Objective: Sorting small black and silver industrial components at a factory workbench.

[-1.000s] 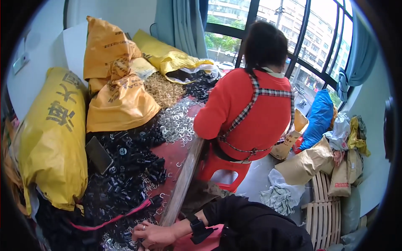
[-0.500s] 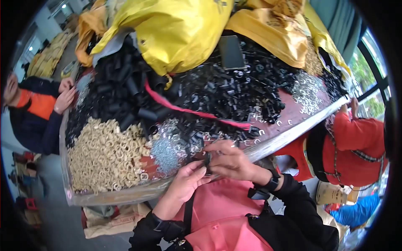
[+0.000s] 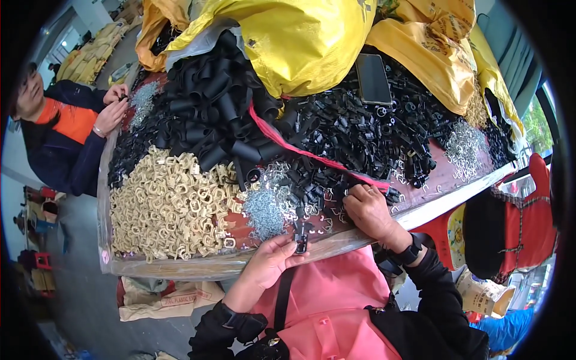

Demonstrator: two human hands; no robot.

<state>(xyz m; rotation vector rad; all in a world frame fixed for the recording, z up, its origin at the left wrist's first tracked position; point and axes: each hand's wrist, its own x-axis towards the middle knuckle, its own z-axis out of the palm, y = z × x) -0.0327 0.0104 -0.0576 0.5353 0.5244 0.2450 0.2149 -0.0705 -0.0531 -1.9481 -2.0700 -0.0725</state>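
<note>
While the left hand pinches a small black part with shiny metal on it above the near edge of the bench, the right hand rests, fingers curled downward, beside loose black pieces and a red strip; whether it grips anything cannot be told.
</note>
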